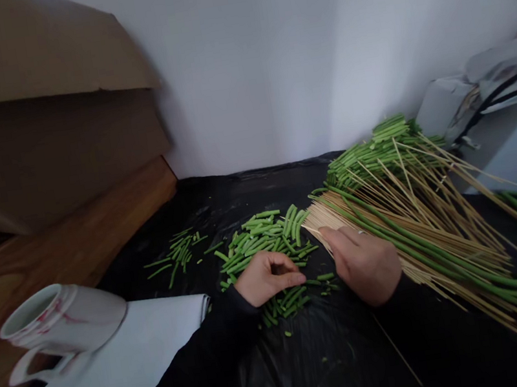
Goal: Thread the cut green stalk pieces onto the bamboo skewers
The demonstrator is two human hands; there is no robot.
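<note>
My left hand (pixel 272 276) hovers over a pile of short green stem pieces (pixel 265 235), which look like cut garlic scapes. Its thumb and forefinger come together in a pinch, and what lies between the tips is hidden. To the right, my right hand (pixel 365 261) is closed around a thin bamboo skewer (pixel 397 349), whose length shows below the palm. Beside that hand spreads a large bundle of bamboo skewers (pixel 424 246). Long uncut green stems (pixel 513 285) lie curved across the bundle. More cut pieces (pixel 290 301) rest just under my left hand.
Skewers loaded with green pieces (pixel 379 148) are stacked at the back right. A white mug (pixel 86 315) lies tipped on a folded white sheet (pixel 121 379) at left. Behind stands a cardboard box (pixel 82 136). Black plastic (pixel 288 378) covers the work surface, up against a pale wall (pixel 240 78).
</note>
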